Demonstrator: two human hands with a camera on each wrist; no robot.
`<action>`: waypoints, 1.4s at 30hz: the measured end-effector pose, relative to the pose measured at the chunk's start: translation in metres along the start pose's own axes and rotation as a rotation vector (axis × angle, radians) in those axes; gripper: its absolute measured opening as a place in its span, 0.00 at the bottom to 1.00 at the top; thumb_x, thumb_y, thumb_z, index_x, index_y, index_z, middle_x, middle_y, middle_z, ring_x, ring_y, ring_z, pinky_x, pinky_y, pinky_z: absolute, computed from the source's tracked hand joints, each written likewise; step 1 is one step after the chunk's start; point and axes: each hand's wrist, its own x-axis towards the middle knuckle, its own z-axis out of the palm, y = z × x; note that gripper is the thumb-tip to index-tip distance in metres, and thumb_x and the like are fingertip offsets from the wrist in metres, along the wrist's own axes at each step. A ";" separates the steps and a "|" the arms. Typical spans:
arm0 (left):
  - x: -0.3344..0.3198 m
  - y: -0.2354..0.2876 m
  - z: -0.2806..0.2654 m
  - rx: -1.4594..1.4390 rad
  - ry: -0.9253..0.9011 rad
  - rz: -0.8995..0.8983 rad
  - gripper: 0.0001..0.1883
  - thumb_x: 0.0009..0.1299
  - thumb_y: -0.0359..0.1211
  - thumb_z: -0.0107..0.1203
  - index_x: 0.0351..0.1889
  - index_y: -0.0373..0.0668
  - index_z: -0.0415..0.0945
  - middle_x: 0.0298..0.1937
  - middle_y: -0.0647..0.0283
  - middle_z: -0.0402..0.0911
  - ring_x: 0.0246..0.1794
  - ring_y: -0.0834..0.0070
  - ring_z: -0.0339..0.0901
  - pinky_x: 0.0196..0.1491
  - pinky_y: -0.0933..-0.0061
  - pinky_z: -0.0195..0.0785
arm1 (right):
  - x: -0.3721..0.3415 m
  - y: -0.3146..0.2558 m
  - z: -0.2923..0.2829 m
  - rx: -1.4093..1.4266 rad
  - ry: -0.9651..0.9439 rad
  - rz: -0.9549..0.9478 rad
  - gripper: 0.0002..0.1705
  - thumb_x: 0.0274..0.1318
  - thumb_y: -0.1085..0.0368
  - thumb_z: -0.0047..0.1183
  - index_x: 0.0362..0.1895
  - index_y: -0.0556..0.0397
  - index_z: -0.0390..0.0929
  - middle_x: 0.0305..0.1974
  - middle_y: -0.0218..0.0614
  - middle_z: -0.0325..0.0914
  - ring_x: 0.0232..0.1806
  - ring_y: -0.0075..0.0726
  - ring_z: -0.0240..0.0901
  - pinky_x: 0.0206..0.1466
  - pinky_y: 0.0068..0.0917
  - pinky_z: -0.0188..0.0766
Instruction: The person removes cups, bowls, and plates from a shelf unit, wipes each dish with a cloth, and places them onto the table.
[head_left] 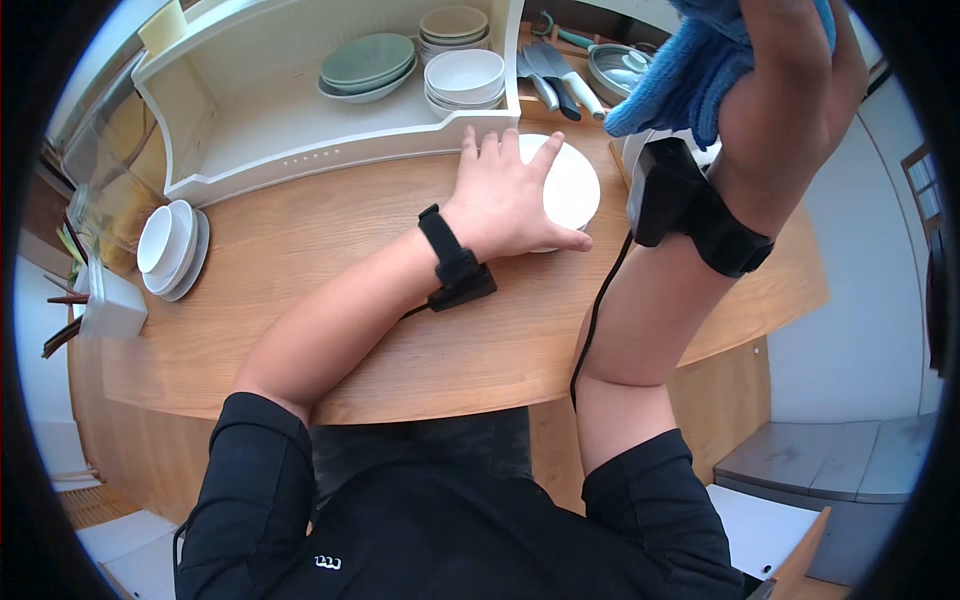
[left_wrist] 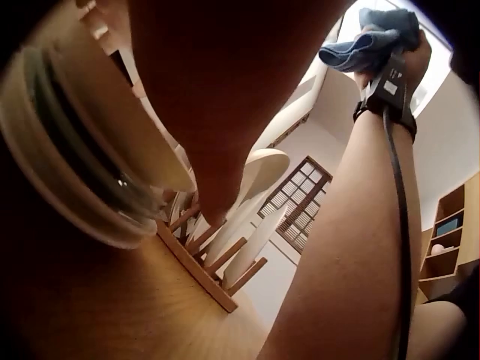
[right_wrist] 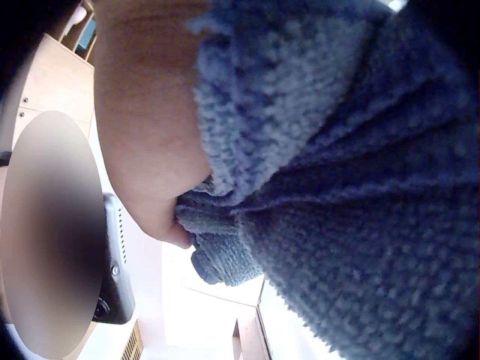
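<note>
My left hand (head_left: 505,205) lies with fingers spread over a round white dish (head_left: 575,190) on the wooden table, covering its left part. From the left wrist view, the edges of a stack of dishes (left_wrist: 82,142), pale with a dark green one among them, show beside that hand. My right hand (head_left: 785,85) is raised high at the right and grips a fuzzy blue cloth (head_left: 690,70). The cloth (right_wrist: 360,225) fills much of the right wrist view, bunched in folds at the thumb; the other fingers are mostly hidden there.
A cream shelf unit (head_left: 330,155) at the back holds green plates (head_left: 368,58) and stacked white bowls (head_left: 465,75). Knives (head_left: 560,75) lie right of it. Small white dishes (head_left: 175,250) and a chopstick holder (head_left: 115,300) stand left. A wooden rack (left_wrist: 199,270) holds upright plates.
</note>
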 end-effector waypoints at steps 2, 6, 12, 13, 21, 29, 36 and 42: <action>0.004 -0.002 0.003 -0.135 -0.036 -0.024 0.64 0.55 0.72 0.72 0.83 0.43 0.66 0.63 0.33 0.75 0.67 0.38 0.74 0.72 0.45 0.67 | -0.005 0.002 0.005 -0.126 0.151 0.001 0.27 0.60 0.43 0.64 0.34 0.58 0.84 0.30 0.31 0.79 0.32 0.26 0.72 0.38 0.25 0.65; 0.007 -0.007 -0.015 -0.326 -0.129 -0.064 0.62 0.52 0.64 0.76 0.83 0.45 0.66 0.64 0.30 0.73 0.66 0.36 0.74 0.73 0.47 0.67 | 0.005 -0.021 0.007 -0.140 0.090 0.100 0.32 0.60 0.37 0.62 0.35 0.59 0.82 0.31 0.32 0.78 0.33 0.25 0.71 0.37 0.21 0.62; 0.042 -0.052 -0.036 -0.994 0.189 -0.103 0.56 0.62 0.57 0.73 0.84 0.39 0.62 0.65 0.45 0.77 0.67 0.51 0.77 0.72 0.54 0.70 | -0.002 0.014 -0.050 -0.381 -0.050 0.039 0.26 0.68 0.44 0.62 0.47 0.56 0.86 0.48 0.37 0.86 0.44 0.30 0.79 0.48 0.26 0.72; 0.040 -0.058 -0.076 -1.511 -0.034 -0.191 0.52 0.71 0.60 0.62 0.85 0.37 0.58 0.71 0.50 0.76 0.72 0.56 0.75 0.73 0.56 0.70 | -0.001 0.013 -0.047 -0.372 -0.057 0.016 0.28 0.69 0.43 0.60 0.46 0.59 0.85 0.49 0.38 0.85 0.46 0.30 0.78 0.49 0.25 0.71; -0.019 -0.139 -0.188 -2.439 0.355 -0.269 0.33 0.83 0.54 0.43 0.75 0.39 0.69 0.74 0.49 0.77 0.75 0.51 0.74 0.78 0.40 0.65 | 0.004 0.003 -0.001 -0.299 -0.078 0.086 0.31 0.69 0.39 0.58 0.42 0.60 0.82 0.48 0.41 0.81 0.45 0.31 0.73 0.49 0.25 0.68; -0.048 -0.125 -0.229 -1.256 0.700 -0.262 0.18 0.73 0.27 0.65 0.60 0.33 0.83 0.45 0.58 0.89 0.45 0.73 0.87 0.50 0.67 0.81 | 0.001 -0.004 0.048 -0.253 -0.097 0.146 0.29 0.67 0.40 0.63 0.44 0.57 0.83 0.46 0.41 0.81 0.47 0.37 0.77 0.54 0.32 0.72; -0.050 -0.108 -0.242 -0.646 0.841 0.152 0.09 0.73 0.28 0.66 0.46 0.31 0.85 0.32 0.61 0.84 0.30 0.77 0.78 0.36 0.73 0.72 | 0.017 -0.016 0.106 -0.410 0.060 -0.242 0.43 0.60 0.27 0.68 0.54 0.55 0.83 0.54 0.47 0.84 0.55 0.40 0.80 0.60 0.38 0.75; -0.066 -0.111 -0.264 -0.627 0.652 0.345 0.21 0.64 0.22 0.61 0.57 0.37 0.87 0.43 0.48 0.90 0.38 0.51 0.89 0.43 0.64 0.83 | 0.021 -0.025 0.146 -0.643 0.002 -0.547 0.29 0.66 0.39 0.69 0.54 0.49 0.82 0.54 0.46 0.83 0.52 0.43 0.80 0.57 0.39 0.78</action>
